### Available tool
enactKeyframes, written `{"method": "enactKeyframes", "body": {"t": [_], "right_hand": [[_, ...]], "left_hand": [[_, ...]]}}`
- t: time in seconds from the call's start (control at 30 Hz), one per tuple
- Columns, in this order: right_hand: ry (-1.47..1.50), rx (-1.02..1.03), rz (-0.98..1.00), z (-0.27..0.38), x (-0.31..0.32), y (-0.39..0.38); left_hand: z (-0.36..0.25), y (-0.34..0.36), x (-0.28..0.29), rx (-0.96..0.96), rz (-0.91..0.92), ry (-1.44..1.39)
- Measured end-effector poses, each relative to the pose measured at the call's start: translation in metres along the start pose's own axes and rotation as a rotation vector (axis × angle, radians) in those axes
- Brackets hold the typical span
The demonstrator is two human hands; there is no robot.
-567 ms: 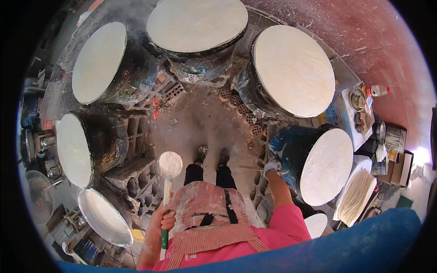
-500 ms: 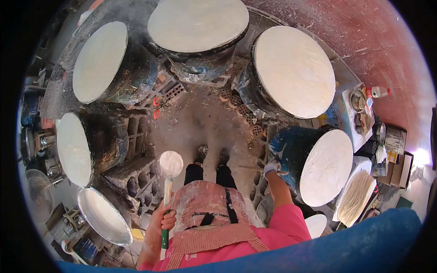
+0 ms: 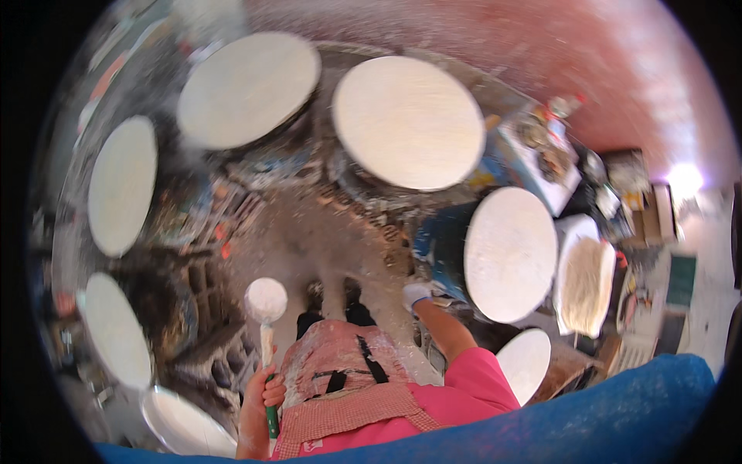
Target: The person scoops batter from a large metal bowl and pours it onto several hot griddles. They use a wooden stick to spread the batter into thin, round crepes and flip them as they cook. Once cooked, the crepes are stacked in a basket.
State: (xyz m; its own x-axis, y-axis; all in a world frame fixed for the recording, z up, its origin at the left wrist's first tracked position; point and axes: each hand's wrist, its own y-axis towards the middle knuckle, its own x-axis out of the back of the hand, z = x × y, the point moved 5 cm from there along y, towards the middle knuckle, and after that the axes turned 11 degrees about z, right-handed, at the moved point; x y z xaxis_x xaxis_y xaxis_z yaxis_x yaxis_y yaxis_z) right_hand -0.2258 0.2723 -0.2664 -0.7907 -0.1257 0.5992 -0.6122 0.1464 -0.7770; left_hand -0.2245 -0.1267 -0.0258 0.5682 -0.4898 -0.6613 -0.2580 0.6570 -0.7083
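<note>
Ladle [image 3: 266, 301], coated white, juts ahead beside my apron [image 3: 328, 356], my left grip [image 3: 265, 390] closed round its green handle [image 3: 272, 421]; a tilted wrist could spill anything it carries. My gloved right grip [image 3: 416, 295], blurred beside the blue drum [image 3: 442, 246], I cannot tell.

Right hand [image 3: 416, 295] and bottle [image 3: 566, 105] blurred

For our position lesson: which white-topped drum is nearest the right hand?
The blue-sided drum beside the white tray; the right hand is at its lower left, and no other is as close.
</note>
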Motion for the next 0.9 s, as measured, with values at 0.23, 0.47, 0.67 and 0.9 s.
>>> {"method": "enactKeyframes", "body": {"t": [0.23,0.47,0.67,0.9], "right_hand": [[1.121,0.127,-0.055,0.033,0.035,-0.161],[2.002,-0.621,-0.506,0.028,-0.065,-0.317],[1.499,-1.315,-0.866,-0.017,-0.137,-0.389],[1.224,-1.219,-0.640,-0.030,-0.158,-0.424]], "left_hand": [[-0.040,0.016,-0.022,0.215,0.010,0.284],[-0.033,0.045,-0.086,0.396,0.071,0.568],[0.025,0.064,-0.104,0.458,0.199,0.658],[0.097,0.077,-0.089,0.553,0.207,0.569]]}}
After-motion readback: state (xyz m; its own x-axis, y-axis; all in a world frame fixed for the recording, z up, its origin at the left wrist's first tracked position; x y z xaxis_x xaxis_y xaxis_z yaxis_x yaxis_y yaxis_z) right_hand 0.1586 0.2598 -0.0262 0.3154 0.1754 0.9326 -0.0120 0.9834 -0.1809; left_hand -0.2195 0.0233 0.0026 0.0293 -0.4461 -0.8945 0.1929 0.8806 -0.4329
